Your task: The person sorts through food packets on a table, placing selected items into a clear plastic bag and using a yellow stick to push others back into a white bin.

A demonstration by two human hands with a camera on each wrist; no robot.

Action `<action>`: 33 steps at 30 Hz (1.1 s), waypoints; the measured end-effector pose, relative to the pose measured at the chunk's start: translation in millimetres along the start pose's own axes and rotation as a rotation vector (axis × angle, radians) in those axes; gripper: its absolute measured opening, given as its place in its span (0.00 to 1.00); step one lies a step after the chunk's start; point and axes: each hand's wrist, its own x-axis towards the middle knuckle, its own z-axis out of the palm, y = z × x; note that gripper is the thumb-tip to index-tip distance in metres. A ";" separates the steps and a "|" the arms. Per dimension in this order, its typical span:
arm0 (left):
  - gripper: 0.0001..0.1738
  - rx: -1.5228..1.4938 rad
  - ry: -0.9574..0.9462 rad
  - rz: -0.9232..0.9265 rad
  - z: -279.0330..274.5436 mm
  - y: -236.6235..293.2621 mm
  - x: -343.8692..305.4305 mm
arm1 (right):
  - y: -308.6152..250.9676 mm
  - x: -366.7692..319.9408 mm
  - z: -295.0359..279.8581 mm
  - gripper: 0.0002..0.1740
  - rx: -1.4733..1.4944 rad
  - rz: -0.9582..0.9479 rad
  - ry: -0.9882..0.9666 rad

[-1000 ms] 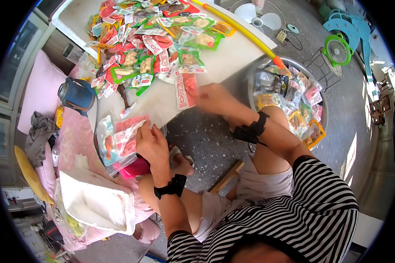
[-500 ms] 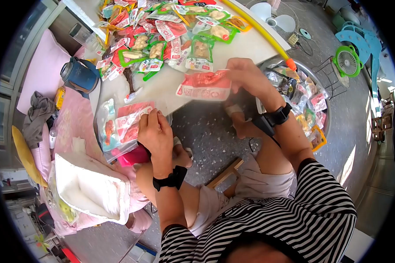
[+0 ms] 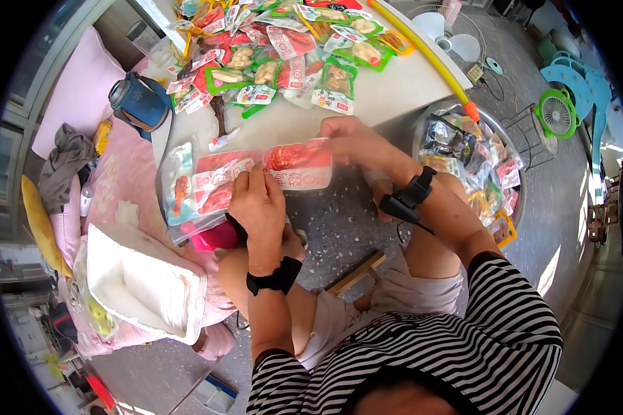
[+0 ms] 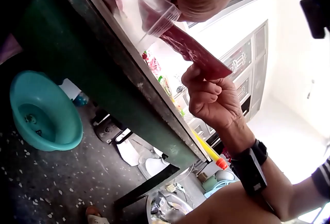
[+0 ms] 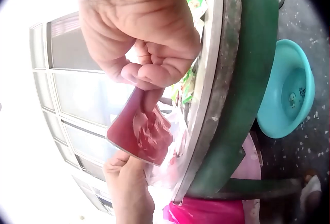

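Observation:
My right hand [image 3: 353, 142] pinches one end of a red-and-white sealed snack packet [image 3: 301, 166]. The packet's other end reaches the mouth of a clear plastic bag [image 4: 160, 15] at the table's near edge. Fingers of my left hand [image 3: 257, 204] grip the bag at its mouth, overlapping the packet's end in the head view. Inside the bag lie red packets [image 3: 218, 185] and a pale blue-and-white packet [image 3: 181, 183]. In the right wrist view the red packet [image 5: 144, 131] spans between both hands.
A heap of snack packets [image 3: 291, 41] covers the back of the white table [image 3: 394, 97]. A yellow tube [image 3: 429, 59] lies along its right edge. On the right, a metal basin [image 3: 519, 200] holds more packets. A blue jug [image 3: 140, 104] and a white foam box [image 3: 145, 290] stand left.
My right hand has drawn the red-and-white packet off the table and leftward to the bag mouth. The left hand has kept its grip on the bag.

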 end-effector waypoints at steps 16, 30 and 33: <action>0.09 0.002 0.026 -0.007 -3.2 -5.8 -0.6 | 29.8 42.1 80.4 0.11 0.331 -0.044 0.101; 0.11 -0.036 0.000 0.026 -5.6 -1.4 -0.6 | 32.7 56.4 88.4 0.06 0.011 -0.046 0.175; 0.11 -0.023 -0.010 0.028 -4.3 -3.4 -0.4 | 47.8 65.7 96.3 0.12 0.272 -0.020 0.145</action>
